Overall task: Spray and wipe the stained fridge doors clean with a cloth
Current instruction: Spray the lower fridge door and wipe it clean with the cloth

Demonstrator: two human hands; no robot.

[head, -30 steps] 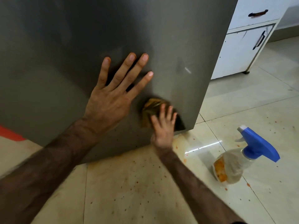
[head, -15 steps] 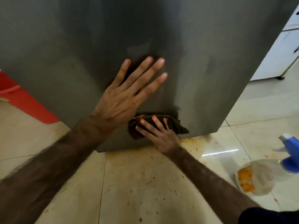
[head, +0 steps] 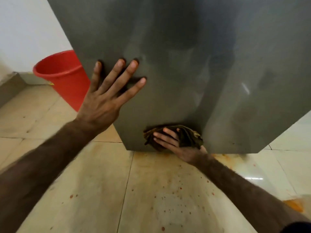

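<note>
Fridge door, a tall panel of dull grey brushed steel (head: 185, 64), fills the upper middle of the frame, and the wiping step is in hand: the right hand (head: 176, 145) presses a dark, orange-stained bunched cloth (head: 188, 135) against its bottom edge, fingers (head: 161, 134) curled over the wad. The left hand (head: 107, 98) braces flat on the steel at centre left, fingers spread and straight. Next, the cloth likely needs sweeping along that lower edge, above the orange-spattered beige tiled floor (head: 151, 190).
</note>
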